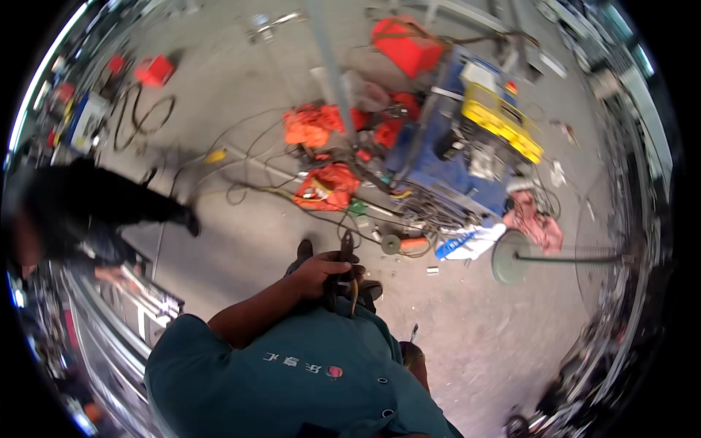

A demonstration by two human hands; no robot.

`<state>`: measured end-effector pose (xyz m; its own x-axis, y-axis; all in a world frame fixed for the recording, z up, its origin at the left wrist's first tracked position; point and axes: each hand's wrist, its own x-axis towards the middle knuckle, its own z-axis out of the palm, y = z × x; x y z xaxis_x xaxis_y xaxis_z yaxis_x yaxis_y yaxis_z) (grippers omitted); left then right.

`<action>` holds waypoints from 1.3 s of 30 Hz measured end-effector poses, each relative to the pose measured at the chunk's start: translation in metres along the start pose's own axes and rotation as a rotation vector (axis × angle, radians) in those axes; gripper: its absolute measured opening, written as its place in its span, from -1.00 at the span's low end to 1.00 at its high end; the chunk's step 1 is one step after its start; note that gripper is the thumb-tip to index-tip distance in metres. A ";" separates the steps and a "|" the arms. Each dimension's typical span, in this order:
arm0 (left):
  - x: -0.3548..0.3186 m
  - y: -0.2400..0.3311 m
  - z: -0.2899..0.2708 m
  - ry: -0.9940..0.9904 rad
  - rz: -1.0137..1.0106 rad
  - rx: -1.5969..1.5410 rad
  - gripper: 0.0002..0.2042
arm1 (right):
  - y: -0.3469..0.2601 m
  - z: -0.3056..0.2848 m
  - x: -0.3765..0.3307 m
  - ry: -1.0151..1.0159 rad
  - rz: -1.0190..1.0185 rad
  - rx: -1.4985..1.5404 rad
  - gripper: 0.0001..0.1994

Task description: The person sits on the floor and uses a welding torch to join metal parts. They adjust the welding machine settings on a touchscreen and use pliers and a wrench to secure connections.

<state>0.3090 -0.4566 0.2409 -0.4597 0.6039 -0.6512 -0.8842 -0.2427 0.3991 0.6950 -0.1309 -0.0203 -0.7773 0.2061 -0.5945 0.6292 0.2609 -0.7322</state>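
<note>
My left hand (320,274) is out in front of my teal shirt (292,372), closed around dark pliers (345,271) whose jaws point up and away from me. A yellowish strand hangs down from the grip. Only a small part of my right hand (413,361) shows at my right hip, below a thin dark tip (414,332); whether it holds that tip is unclear. My dark shoes (304,251) stand on the grey concrete floor (475,328).
A blue and yellow machine (475,139) stands ahead among tangled cables, orange cloths (325,186) and a red box (405,44). An angle grinder (400,244) lies nearby. A round-based stand (511,257) is to the right. Another person in dark clothes (95,204) is at left, beside metal frames (139,306).
</note>
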 end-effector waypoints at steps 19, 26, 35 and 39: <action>-0.161 0.271 -0.321 0.541 0.837 -0.354 -0.57 | -0.643 0.308 0.327 -0.532 0.297 -0.100 -0.67; -0.147 0.396 -0.460 0.908 0.737 -0.322 -0.66 | -0.788 0.463 0.430 -0.643 -0.192 -0.640 -0.50; -0.159 0.453 -0.698 1.223 0.400 -0.373 -0.66 | -1.050 0.622 0.514 -0.844 -0.214 -0.589 -0.48; -0.142 0.455 -0.762 1.105 0.404 -0.509 -0.75 | -1.144 0.684 0.573 -0.814 -0.140 -0.397 -0.51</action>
<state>-0.0915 -1.2314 0.0230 -0.3093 -0.4695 -0.8270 -0.4856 -0.6697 0.5618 -0.4678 -0.9567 0.2493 -0.5084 -0.5412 -0.6699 0.3649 0.5692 -0.7368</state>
